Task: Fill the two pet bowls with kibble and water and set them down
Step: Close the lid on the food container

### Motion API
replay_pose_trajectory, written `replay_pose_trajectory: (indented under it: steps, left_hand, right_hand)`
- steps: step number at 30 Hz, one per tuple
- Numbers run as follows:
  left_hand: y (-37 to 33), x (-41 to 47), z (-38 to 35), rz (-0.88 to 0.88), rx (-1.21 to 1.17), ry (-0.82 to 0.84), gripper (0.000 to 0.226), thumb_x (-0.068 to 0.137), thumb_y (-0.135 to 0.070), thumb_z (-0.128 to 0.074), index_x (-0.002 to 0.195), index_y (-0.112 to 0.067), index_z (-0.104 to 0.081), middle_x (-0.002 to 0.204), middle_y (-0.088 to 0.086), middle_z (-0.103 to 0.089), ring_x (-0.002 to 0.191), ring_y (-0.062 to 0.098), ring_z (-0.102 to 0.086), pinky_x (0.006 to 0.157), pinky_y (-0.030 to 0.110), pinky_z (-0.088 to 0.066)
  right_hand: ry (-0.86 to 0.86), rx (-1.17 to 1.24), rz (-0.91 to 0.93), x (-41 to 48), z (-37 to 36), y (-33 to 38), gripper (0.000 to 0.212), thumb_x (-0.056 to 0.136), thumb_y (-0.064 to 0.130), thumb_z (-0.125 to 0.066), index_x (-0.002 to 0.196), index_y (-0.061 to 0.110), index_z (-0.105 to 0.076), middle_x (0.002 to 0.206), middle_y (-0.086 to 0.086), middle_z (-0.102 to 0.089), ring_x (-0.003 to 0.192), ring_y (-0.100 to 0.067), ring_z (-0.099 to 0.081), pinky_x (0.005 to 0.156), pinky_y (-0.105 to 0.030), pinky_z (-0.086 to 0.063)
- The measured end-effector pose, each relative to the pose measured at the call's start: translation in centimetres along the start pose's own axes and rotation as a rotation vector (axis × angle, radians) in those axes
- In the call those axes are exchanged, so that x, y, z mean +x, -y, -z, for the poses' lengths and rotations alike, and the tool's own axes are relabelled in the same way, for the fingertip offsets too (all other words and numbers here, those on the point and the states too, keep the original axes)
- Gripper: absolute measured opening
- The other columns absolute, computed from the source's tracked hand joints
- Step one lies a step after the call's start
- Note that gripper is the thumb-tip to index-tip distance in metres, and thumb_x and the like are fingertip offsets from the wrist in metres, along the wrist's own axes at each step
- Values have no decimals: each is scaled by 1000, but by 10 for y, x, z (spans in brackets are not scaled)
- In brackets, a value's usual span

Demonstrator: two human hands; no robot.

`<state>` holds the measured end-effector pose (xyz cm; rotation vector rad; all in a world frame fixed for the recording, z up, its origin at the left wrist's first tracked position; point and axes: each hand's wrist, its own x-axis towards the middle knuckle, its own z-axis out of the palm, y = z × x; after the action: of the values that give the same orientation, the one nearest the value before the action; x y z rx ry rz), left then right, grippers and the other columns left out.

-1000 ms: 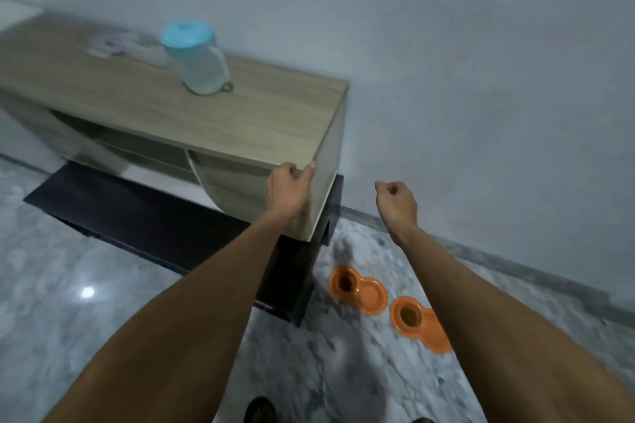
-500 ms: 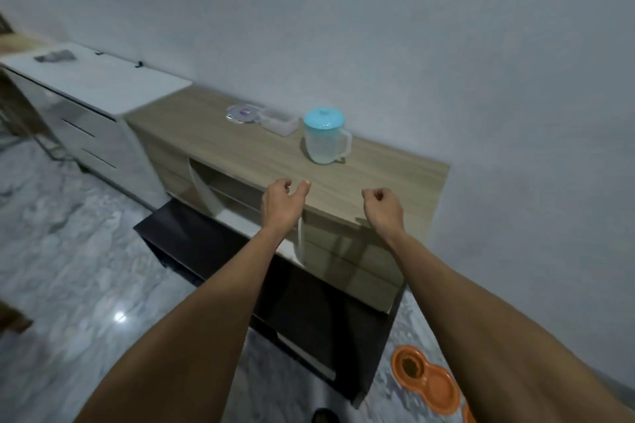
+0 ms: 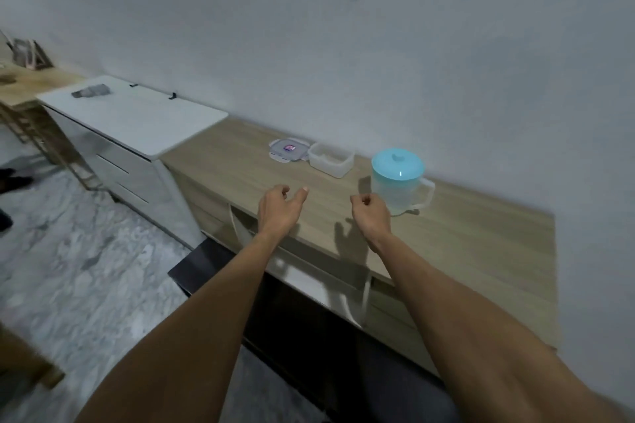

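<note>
A clear water jug with a light blue lid stands on the wooden cabinet top. Left of it sits an open white plastic container with pale contents, and its clear lid lies flat beside that. My left hand hovers over the cabinet's front edge, fingers loosely curled and apart, holding nothing. My right hand is curled into a loose fist just in front of the jug, not touching it. The orange pet bowls are out of view.
A white drawer unit adjoins the cabinet on the left, with a wooden table beyond it. A dark low shelf lies under the cabinet. Marble floor spreads to the left. A wall runs behind.
My view has swung up and left from the floor, so the orange bowls have left the frame. Both hands now hover over the cabinet top, closer to the jug and container.
</note>
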<state>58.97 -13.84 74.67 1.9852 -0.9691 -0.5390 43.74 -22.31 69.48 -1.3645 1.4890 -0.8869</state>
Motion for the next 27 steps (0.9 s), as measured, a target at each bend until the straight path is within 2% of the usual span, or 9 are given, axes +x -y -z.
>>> replay_pose_trajectory:
  steps: [3, 7, 15, 19, 21, 22, 24, 25, 27]
  left_hand:
    - [3, 49, 13, -5, 7, -4, 60, 90, -47, -62, 132, -5, -57, 129, 15, -63, 120, 27, -58, 101, 35, -43]
    - [20, 106, 26, 26, 1, -15, 60, 89, -47, -63, 131, -4, -59, 128, 15, -64, 120, 28, -58, 103, 37, -44]
    - [36, 207, 16, -25, 19, 88, 58, 89, -44, -64, 127, -1, -60, 126, 17, -64, 120, 31, -58, 102, 39, -45]
    - [43, 271, 11, -45, 23, 184, 67, 81, -55, -63, 126, -6, -62, 125, 15, -65, 119, 30, -59, 101, 41, -46]
    - [51, 305, 8, -52, 39, 231, 75, 71, -65, -56, 124, -12, -62, 125, 12, -65, 119, 28, -59, 102, 43, -46]
    - [56, 322, 6, -55, 59, 253, 72, 70, -67, -54, 118, -15, -64, 124, 11, -65, 117, 28, -60, 101, 43, -47]
    - [66, 354, 3, -81, 110, 300, 44, 75, -62, -58, 93, -22, -64, 117, 15, -68, 113, 30, -63, 98, 43, -49]
    - [71, 370, 1, -104, 130, 329, 38, 79, -57, -62, 91, -21, -64, 117, 17, -67, 112, 31, -63, 97, 42, -49]
    - [79, 400, -6, -141, 180, 388, 57, 80, -55, -63, 115, -10, -66, 124, 17, -65, 116, 33, -61, 98, 43, -49]
  right_hand:
    - [16, 6, -19, 33, -32, 21, 23, 92, 32, -53, 98, 12, -63, 107, -16, -67, 102, -35, -62, 96, -52, -50]
    - [-6, -22, -42, 69, -65, 43, 27, 92, 32, -53, 104, 11, -64, 110, -13, -69, 103, -32, -62, 94, -46, -50]
    - [-120, -53, -81, 139, -103, 58, 34, 92, 32, -53, 111, 7, -65, 119, -17, -66, 109, -35, -60, 97, -43, -49]
    - [-229, -83, -108, 178, -122, 65, 33, 93, 26, -52, 111, 2, -66, 118, -21, -66, 108, -37, -61, 92, -38, -47]
    - [-295, -106, -131, 195, -132, 67, 35, 94, 23, -51, 116, 0, -66, 122, -22, -65, 111, -38, -60, 94, -38, -47]
    - [-327, -111, -148, 203, -137, 67, 38, 94, 21, -51, 122, -1, -63, 126, -23, -63, 114, -38, -59, 98, -39, -46]
    - [-399, -126, -195, 215, -147, 65, 44, 94, 20, -51, 131, -2, -56, 134, -26, -57, 121, -41, -55, 106, -42, -44]
    - [-438, -135, -215, 222, -152, 63, 45, 95, 20, -50, 133, -4, -53, 137, -27, -53, 123, -42, -52, 108, -43, -42]
    - [-505, -166, -271, 233, -160, 59, 45, 98, 18, -45, 135, -7, -49, 142, -28, -47, 127, -43, -49, 108, -42, -39]
